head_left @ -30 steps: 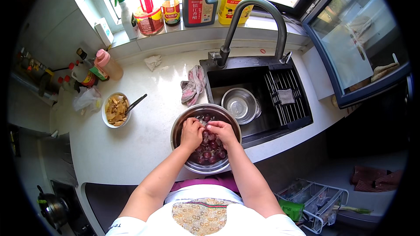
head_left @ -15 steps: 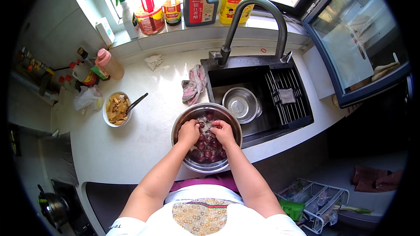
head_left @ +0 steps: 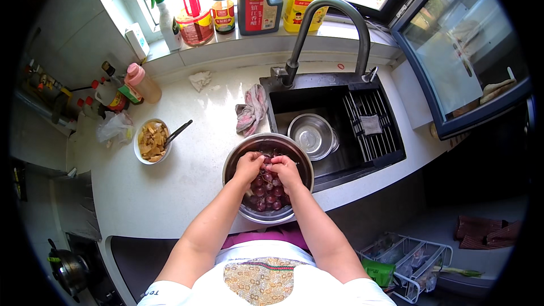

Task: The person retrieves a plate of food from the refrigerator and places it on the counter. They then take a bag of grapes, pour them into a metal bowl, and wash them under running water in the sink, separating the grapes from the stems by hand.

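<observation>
A large steel bowl [head_left: 296,146] with dark red grapes [head_left: 267,190] in it stands at the counter's front edge, left of the sink. Over its middle, my left hand [head_left: 247,166] and my right hand [head_left: 285,171] are close together, fingertips nearly meeting at the top of the bunch. Both are closed in a pinch on the grapes; the exact spot each one grips is partly covered by the fingers. Most of the grapes lie below and between my wrists.
Right of the bowl, a black sink [head_left: 334,177] holds a smaller steel bowl [head_left: 311,136] and a drying rack [head_left: 371,124] under a curved faucet [head_left: 367,34]. A crumpled cloth [head_left: 251,110] lies behind. Leftward stands a white bowl of food [head_left: 152,143] with dark utensils [head_left: 180,131].
My hands have come closer together and drawn the grapes together into a tighter bunch between them. The bowl and everything around it stay in place.
</observation>
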Demonstrator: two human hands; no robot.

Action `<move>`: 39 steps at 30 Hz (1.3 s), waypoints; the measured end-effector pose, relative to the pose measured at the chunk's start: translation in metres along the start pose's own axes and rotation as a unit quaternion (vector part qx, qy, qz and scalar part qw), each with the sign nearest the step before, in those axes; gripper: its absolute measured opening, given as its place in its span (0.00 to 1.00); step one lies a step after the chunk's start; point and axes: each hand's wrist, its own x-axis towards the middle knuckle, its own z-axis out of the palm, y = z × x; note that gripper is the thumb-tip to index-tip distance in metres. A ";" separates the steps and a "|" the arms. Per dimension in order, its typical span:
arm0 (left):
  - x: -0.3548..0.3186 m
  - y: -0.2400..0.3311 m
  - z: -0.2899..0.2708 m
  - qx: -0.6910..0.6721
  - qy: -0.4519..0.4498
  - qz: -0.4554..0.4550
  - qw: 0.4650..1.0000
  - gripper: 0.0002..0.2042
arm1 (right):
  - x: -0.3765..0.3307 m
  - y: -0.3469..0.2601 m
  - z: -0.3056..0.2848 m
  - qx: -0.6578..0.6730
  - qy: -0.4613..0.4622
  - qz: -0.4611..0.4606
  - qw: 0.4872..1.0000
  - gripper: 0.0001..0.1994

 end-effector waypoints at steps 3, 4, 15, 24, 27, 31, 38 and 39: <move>0.001 -0.003 -0.001 0.027 0.029 -0.004 0.999 0.15 | 0.000 0.003 0.005 -0.005 0.013 -0.039 0.999 0.12; -0.002 0.002 0.000 0.069 0.034 -0.009 0.997 0.15 | -0.002 0.000 0.008 -0.014 0.033 -0.039 0.999 0.11; 0.001 -0.005 -0.004 -0.028 -0.016 -0.012 0.999 0.13 | 0.001 0.006 0.002 -0.255 0.085 -0.090 0.959 0.06; 0.000 0.002 -0.001 0.064 -0.025 0.019 0.997 0.13 | -0.005 0.010 0.004 -0.178 0.029 -0.133 0.974 0.06; -0.001 0.008 -0.005 0.047 -0.017 -0.017 0.999 0.13 | -0.002 0.015 0.002 -0.175 0.049 -0.119 0.976 0.06; -0.007 0.008 -0.001 0.129 0.004 0.037 0.991 0.09 | -0.005 0.013 0.002 -0.173 0.037 -0.129 0.976 0.06; -0.006 0.010 -0.008 -0.004 -0.034 -0.004 0.999 0.13 | -0.003 0.014 0.000 -0.105 0.047 -0.087 0.990 0.07; -0.011 0.012 -0.008 -0.006 -0.051 0.000 0.999 0.15 | -0.005 0.012 0.000 -0.075 0.038 -0.074 0.994 0.07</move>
